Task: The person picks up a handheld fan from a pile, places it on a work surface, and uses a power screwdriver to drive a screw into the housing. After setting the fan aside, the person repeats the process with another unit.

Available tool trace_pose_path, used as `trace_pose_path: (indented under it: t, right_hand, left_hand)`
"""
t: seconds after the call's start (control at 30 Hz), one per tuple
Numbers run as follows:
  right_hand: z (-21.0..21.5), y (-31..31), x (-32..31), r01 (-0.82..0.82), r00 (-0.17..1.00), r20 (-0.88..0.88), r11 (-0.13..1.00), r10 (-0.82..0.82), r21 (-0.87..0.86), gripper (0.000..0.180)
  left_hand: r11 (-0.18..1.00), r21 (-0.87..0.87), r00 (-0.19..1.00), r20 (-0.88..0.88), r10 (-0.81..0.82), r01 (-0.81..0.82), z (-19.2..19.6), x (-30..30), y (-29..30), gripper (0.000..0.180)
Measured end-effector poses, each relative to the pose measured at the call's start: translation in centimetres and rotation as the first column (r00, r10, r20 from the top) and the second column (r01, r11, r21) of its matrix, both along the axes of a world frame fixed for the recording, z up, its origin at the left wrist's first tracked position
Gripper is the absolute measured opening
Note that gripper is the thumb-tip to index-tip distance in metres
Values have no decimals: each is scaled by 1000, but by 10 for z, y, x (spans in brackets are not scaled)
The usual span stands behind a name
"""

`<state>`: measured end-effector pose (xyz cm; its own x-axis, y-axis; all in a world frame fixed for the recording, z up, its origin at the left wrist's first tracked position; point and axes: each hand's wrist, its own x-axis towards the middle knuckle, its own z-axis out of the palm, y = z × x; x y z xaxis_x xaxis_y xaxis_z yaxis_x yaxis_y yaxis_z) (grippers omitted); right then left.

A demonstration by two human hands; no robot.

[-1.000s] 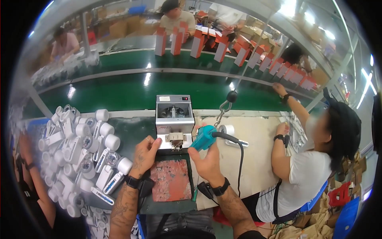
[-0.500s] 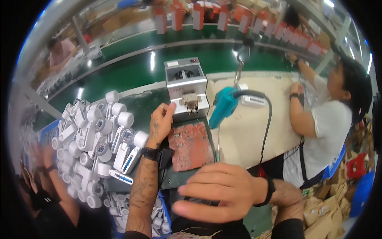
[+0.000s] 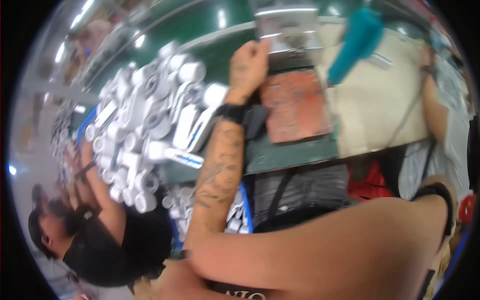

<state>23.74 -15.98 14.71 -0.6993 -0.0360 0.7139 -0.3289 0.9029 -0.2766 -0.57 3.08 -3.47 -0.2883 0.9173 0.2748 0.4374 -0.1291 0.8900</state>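
Note:
My left hand is curled closed against the left front side of a small silver machine at the back of the bench. Whatever lies between its fingers is hidden. Large and smeared by motion, my right hand crosses the lower part of the view close to the camera, and its fingers do not show clearly. A worn red pad lies in front of the machine. To its right hangs a teal electric screwdriver. White plastic handheld devices with round heads are heaped left of my forearm.
Beside my left wrist sits a black block. A blue bin with more white parts stands below the bench edge. Beige sheeting covers the bench at right. People work at both sides, one in black at left.
The view has tipped downward, so the bench sits higher. My right hand has come nearer the camera and now fills the lower part. My left hand stays by the machine.

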Motion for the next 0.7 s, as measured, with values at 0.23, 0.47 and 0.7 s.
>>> trace_pose_path:
  t: [0.23,0.47,0.7]
  right_hand:
    - [9,18,-78,-139,990,29,977,136,160,46]
    - [-3,18,-23,-153,970,230,927,76,341,54]
    - [46,38,-19,-129,902,227,732,367,-670,31]
  left_hand:
    - [997,70,1000,8,12,-13,2,-8,-13,47]
    - [1000,-10,997,77,-19,20,14,11,-15,48]
    - [1000,4,1000,-2,9,-9,10,5,-9,49]
